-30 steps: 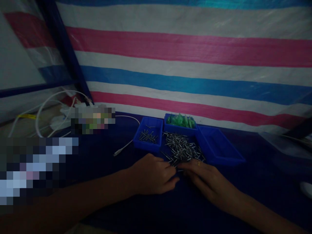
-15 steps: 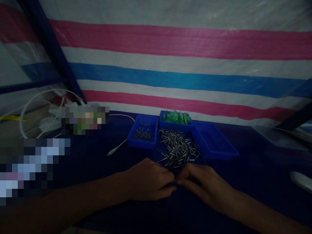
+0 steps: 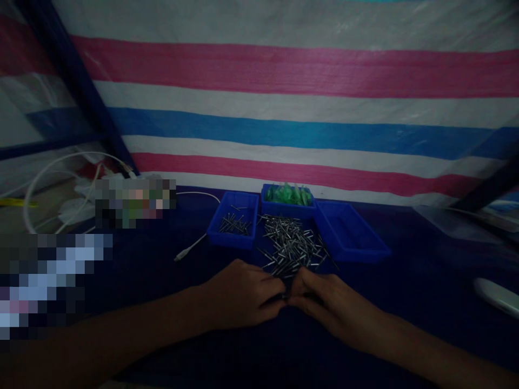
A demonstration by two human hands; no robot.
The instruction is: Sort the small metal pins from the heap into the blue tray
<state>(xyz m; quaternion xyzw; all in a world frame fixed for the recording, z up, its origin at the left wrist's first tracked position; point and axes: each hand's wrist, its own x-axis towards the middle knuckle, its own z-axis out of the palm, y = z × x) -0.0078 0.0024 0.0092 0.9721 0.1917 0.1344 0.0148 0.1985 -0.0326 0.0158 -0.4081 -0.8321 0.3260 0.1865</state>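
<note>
My left hand [image 3: 257,294] and my right hand [image 3: 328,300] meet just in front of a heap of thin metal pins [image 3: 292,243], which look like blind rivets. Both are closed in a pinch, thumb against forefinger, with their fingertips almost touching. A tiny dark piece with a faint glint [image 3: 285,296] shows between the fingertips; it is too small and dim to name. Behind my left hand, a blue tray [image 3: 231,241] holds several similar pins [image 3: 235,224].
Behind the heap stands a blue tray [image 3: 286,207] with green plastic pieces [image 3: 287,193]. Another blue tray [image 3: 357,232] lies right of the heap. A white cable with a plug [image 3: 184,253] lies at left, a white object [image 3: 497,296] at right. A striped sheet [image 3: 300,129] hangs behind.
The view has shifted slightly, so the trays and heap sit a little further left. Both hands stay pinched together, and the small piece between the fingertips shows slightly more.
</note>
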